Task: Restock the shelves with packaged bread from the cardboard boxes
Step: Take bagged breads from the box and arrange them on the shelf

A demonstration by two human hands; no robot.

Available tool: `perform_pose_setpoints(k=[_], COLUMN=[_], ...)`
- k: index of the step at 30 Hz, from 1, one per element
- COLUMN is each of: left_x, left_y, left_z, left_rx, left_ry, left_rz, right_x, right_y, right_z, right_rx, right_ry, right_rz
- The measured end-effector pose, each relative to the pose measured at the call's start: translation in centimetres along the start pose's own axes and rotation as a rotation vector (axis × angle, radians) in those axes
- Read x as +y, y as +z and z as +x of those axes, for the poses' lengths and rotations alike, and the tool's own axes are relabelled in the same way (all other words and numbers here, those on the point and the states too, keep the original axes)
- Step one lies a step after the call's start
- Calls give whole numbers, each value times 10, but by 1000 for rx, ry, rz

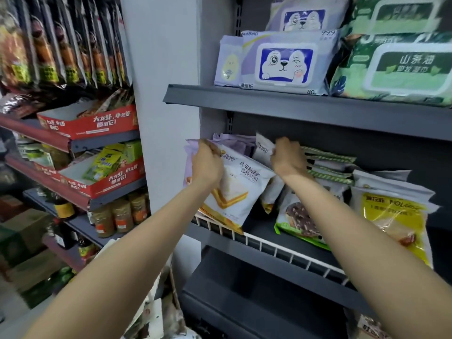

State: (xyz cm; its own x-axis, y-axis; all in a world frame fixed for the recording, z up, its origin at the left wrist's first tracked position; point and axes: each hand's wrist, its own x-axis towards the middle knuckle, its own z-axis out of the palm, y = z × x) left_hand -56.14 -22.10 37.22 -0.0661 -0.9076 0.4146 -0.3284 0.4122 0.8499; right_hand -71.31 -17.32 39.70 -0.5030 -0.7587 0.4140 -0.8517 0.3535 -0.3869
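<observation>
My left hand (206,165) grips the top of a white sandwich bread pack (234,192) that stands tilted at the left end of the grey middle shelf (269,250). My right hand (288,159) is closed on the top of a second white bread pack (263,149) just behind and to the right. Purple packs (234,143) stand behind them. A chocolate bread pack (298,218) lies flat under my right forearm. A yellow bread pack (396,216) leans at the right. The cardboard box (156,314) shows partly at the bottom, below my left arm.
A white wire rail (269,245) runs along the middle shelf's front edge. The shelf above holds wet wipe packs (283,62). The lower shelf (244,297) is dark. To the left stands another rack with red snack trays (97,123) and jars (122,214).
</observation>
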Motion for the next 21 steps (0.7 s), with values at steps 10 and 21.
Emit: perform_pose_setpoints(k=[10,21], left_x=[-5,-6], left_y=[-4,-9], left_z=[14,13], left_rx=[-118,-139], left_ry=[-1,-57], left_rz=[23,29], right_x=[-5,0], right_y=[32,42], right_z=[55,60], right_rx=[-178,-65], right_ry=[-182,-300], right_rz=[-192,-372])
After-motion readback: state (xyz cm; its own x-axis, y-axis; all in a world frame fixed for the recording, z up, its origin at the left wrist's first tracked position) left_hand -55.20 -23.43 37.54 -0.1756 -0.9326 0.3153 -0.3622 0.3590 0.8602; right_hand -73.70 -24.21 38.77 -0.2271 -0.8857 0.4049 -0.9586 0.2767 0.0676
